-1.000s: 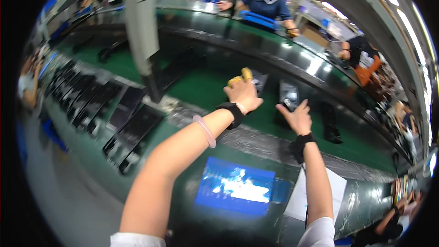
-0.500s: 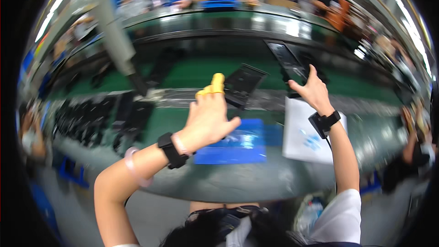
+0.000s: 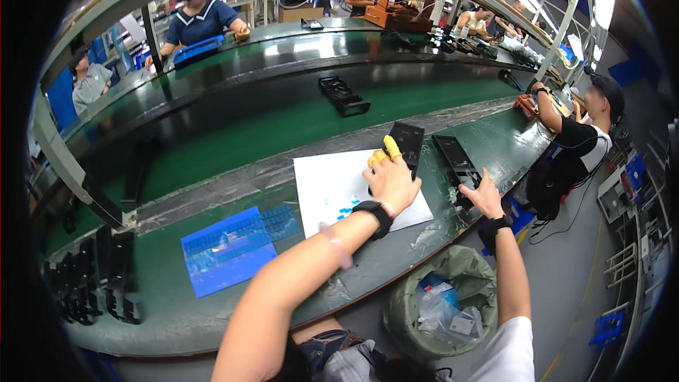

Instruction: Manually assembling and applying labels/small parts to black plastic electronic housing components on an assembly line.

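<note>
My left hand (image 3: 395, 185), with yellow finger cots on several fingertips, grips a black rectangular plastic housing (image 3: 407, 143) over the upper right corner of a white sheet (image 3: 318, 187). Its fingers lie along the near left edge of the part. Further right, my right hand (image 3: 485, 197) holds a second black plastic housing (image 3: 450, 154), open like a shallow frame, between thumb and fingers at its near end. That housing is close above the green bench; whether it touches cannot be told. Small blue pieces (image 3: 346, 210) lie on the sheet.
A blue sheet (image 3: 205, 265) with rows of small blue pieces lies left. Black parts (image 3: 81, 279) sit at the far left. Another black housing (image 3: 343, 94) rests on the green conveyor (image 3: 269, 114). A lined bin (image 3: 403, 304) stands below the bench edge; a co-worker (image 3: 601, 110) sits right.
The view has swung to the right. Both hands, each with its black housing, have moved right along the bench, the left one now over the white sheet.
</note>
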### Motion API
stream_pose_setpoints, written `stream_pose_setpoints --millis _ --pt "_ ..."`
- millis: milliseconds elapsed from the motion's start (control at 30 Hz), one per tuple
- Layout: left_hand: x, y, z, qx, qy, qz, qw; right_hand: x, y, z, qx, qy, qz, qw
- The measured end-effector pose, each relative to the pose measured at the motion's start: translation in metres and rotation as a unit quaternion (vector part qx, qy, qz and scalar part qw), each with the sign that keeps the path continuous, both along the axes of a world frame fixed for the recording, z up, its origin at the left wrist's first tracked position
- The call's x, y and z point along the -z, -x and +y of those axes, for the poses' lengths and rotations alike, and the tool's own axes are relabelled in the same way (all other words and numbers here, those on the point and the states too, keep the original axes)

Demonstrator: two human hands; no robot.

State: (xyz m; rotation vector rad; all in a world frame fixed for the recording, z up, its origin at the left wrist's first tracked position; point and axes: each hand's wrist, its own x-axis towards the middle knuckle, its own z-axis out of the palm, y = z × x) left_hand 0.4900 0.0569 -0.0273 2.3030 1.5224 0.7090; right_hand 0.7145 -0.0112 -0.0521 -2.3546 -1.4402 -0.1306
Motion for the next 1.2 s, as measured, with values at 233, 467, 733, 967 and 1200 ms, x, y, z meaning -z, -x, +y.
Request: stream_pose_setpoints --millis 233,467,733,967,1200 --pt "0.021 -0.042 0.015 -0.072 0.104 -0.056 0.990 -0.006 0.025 0.034 -0.051 0.002 0.045 0.998" --pt "-0.005 0.053 0.010 0.155 0.036 -0.118 0.980 -0.005 0.003 0.019 -0.083 -0.024 0.039 0.996" --pt "0.008 0.397 0.128 -0.408 -0.029 0.196 0.891 -0.019 0.029 0.038 -0.121 -0.094 -0.014 0.988" --pt "0.041 0.497 0.126 -0.491 0.126 0.060 0.860 -0.052 0.123 0.067 -0.183 -0.068 0.018 0.981" --pt "0.011 0.411 0.121 -0.337 0.055 -0.015 0.940 -0.078 0.211 0.080 -0.362 -0.125 0.061 0.922"
